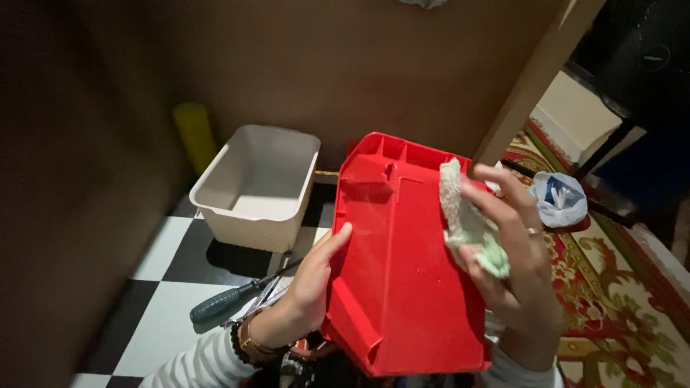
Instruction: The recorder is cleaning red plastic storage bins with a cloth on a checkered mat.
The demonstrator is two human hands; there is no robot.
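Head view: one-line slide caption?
Left hand steadies a red plastic bin while right hand presses a pale cloth against it.

One red plastic tray point(402, 273) sits in the middle, and everything else counts from it. Two hands touch it: one left hand point(313, 280) on its left edge and one right hand point(514, 251) on its right. One pale cloth point(467, 223) lies against it. Left of it stand one beige basket point(259, 183), one yellow cylinder point(194, 133) and one screwdriver point(230, 300) (dark-handled). Right of it lies one plastic bag point(559, 197).
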